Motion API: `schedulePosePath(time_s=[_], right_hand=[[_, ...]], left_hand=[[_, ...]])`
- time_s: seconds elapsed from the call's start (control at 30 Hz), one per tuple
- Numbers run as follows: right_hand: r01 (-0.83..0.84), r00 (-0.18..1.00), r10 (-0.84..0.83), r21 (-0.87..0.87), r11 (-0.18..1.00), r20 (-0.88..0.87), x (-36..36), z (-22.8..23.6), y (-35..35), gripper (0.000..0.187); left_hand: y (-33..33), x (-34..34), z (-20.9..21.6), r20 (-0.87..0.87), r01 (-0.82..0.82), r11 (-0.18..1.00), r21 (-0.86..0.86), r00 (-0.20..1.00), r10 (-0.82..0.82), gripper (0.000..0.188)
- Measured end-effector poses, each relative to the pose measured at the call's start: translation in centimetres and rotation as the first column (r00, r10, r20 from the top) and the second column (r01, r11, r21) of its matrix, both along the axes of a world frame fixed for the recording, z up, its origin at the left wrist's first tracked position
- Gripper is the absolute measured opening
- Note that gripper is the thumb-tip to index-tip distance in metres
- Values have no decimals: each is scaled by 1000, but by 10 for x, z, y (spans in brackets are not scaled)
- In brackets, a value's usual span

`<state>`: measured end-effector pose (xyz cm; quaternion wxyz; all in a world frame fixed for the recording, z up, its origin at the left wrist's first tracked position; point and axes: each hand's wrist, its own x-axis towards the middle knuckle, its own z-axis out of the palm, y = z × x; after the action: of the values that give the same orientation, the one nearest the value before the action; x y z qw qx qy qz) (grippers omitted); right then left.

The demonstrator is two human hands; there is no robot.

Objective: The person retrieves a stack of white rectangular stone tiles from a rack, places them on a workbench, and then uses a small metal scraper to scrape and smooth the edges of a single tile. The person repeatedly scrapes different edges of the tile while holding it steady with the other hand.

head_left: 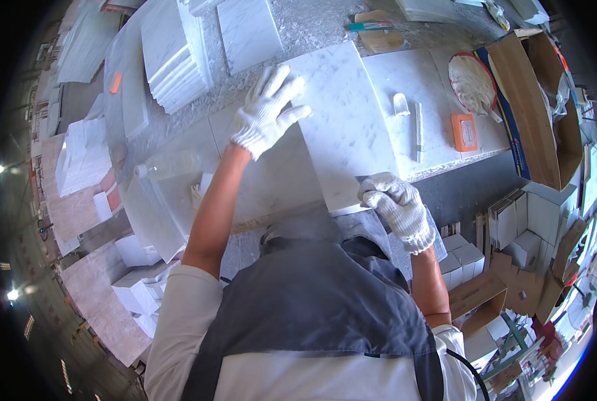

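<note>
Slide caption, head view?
Gloved left hand spread at the left edge of a veined white slab, right hand by its near right corner.

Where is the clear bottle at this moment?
In the head view, the bottle lies at left, below the white tile stack, left of the left forearm.

Two gloved hands [266, 119] flank a marble slab [345, 113].

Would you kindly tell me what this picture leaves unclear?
Head view, right hand: its curled gloved fingers hide whether it grips anything.
Head view, cardboard box: its side wall hides the bottom.
Head view, white slabs at top right: cut off by the upper edge.
Head view, orange block: markings too small.
</note>
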<state>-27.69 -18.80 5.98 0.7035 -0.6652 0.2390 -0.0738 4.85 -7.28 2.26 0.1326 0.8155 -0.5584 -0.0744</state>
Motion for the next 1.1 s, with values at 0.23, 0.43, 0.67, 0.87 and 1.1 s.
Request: schedulePosePath(time_s=[0.23, 0.43, 0.67, 0.87, 1.1], right_hand=[[32, 999, -36, 153, 988, 23, 13, 7, -28, 22], [76, 992, -48, 245, 966, -119, 11, 18, -26, 29], [236, 957, -217, 84, 968, -190, 30, 15, -12, 40], [249, 951, -291, -295, 922, -107, 71, -6, 4, 52], [146, 972, -233, -845, 514, 26, 142, -36, 18, 44]], left_hand=[[-2, -44, -27, 352, -57, 985, -162, 929, 112, 73], [-22, -27, -2, 328, 2, 998, 61, 944, -22, 82], [-16, -34, -3, 270, 76, 982, -173, 962, -27, 68], [2, -33, -13, 37, -509, 784, -355, 830, 556, 67], [39, -133, -72, -586, -538, 778, -324, 760, 282, 78]])
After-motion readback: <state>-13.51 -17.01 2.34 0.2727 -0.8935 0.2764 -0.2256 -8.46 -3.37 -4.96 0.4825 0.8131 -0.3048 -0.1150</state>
